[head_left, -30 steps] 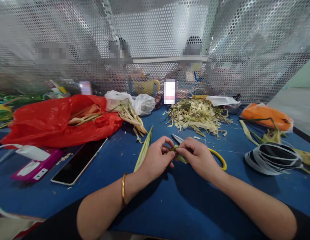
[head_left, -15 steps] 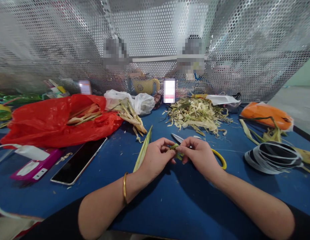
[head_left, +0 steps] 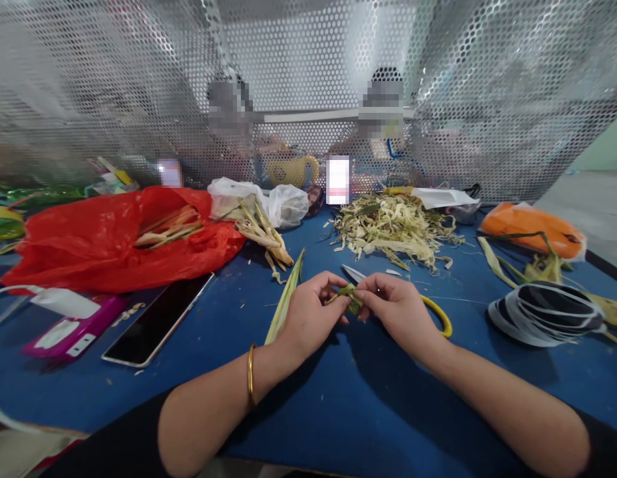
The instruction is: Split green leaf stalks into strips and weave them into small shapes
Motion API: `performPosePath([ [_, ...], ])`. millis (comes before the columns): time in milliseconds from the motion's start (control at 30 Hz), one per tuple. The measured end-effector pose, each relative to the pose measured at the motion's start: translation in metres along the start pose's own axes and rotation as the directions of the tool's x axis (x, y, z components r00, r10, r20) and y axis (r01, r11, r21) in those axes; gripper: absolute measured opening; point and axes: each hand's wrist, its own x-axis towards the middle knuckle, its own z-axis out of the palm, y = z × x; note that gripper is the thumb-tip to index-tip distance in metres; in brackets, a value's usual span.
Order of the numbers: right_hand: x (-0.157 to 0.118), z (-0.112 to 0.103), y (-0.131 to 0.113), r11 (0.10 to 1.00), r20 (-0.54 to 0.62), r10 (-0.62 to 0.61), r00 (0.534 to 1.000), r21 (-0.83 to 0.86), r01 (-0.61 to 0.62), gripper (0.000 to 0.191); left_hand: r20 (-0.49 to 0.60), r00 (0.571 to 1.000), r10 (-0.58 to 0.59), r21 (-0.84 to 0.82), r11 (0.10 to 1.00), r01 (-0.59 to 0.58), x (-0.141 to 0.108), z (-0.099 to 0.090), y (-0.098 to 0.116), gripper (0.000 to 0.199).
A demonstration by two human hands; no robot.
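Note:
Between my hands is a small folded piece of green corn husk (head_left: 354,302). My left hand (head_left: 315,309) pinches its left side with thumb and fingers, and a gold bangle circles that wrist. On the other side, my right hand (head_left: 395,309) grips the husk with thumb and forefinger. Scissors (head_left: 439,317) with a yellow handle lie partly under my right hand, their blade tip (head_left: 352,273) showing beyond it. A long pale-green husk strip (head_left: 288,299) rests on the table beside my left hand.
On the blue table (head_left: 308,425) are a red plastic bag (head_left: 89,232) of husks, a phone (head_left: 159,322), a purple power strip (head_left: 74,328), a heap of husk shreds (head_left: 392,226), a spool of white cord (head_left: 542,315) and an orange bag (head_left: 534,229). Perforated metal mesh (head_left: 308,73) stands behind.
The husk piece has turned slightly between my fingertips, with more of its green face showing. Both hands stay in nearly the same place.

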Motion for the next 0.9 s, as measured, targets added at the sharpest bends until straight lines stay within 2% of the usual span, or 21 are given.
performPosePath([
  [133,0.0,0.001,0.001,0.999,0.034,-0.028,0.999,-0.044,0.03,0.009,-0.025,1.0,0.017,0.08,0.997,-0.015,0.0,-0.001,-0.005,0.014],
  [267,-0.004,0.003,0.005,0.994,0.015,-0.084,0.996,-0.066,0.085,0.007,-0.029,0.994,0.108,0.148,0.984,-0.103,0.0,-0.002,-0.013,0.017],
  [333,-0.005,0.003,0.006,0.992,0.002,-0.117,0.993,-0.051,0.117,0.006,-0.021,0.989,0.145,0.178,0.974,-0.139,-0.001,-0.003,-0.015,0.018],
  [467,-0.006,0.003,0.007,0.992,-0.012,-0.125,0.992,-0.03,0.125,0.01,0.017,0.989,0.146,0.206,0.968,-0.146,-0.002,-0.002,-0.016,0.019],
  [567,-0.005,0.003,0.005,0.992,-0.009,-0.124,0.992,-0.004,0.123,0.011,0.02,0.989,0.144,0.193,0.97,-0.145,-0.002,-0.001,-0.011,0.018],
  [767,0.001,-0.003,-0.002,0.989,0.132,-0.117,0.984,0.108,0.104,0.013,-0.017,0.999,0.033,0.055,0.998,-0.032,0.003,-0.002,-0.002,0.017],
  [900,0.003,-0.006,-0.002,0.992,0.112,-0.127,0.986,0.043,0.123,0.013,-0.033,0.999,-0.002,-0.033,0.999,0.001,0.004,-0.002,-0.001,0.017],
])
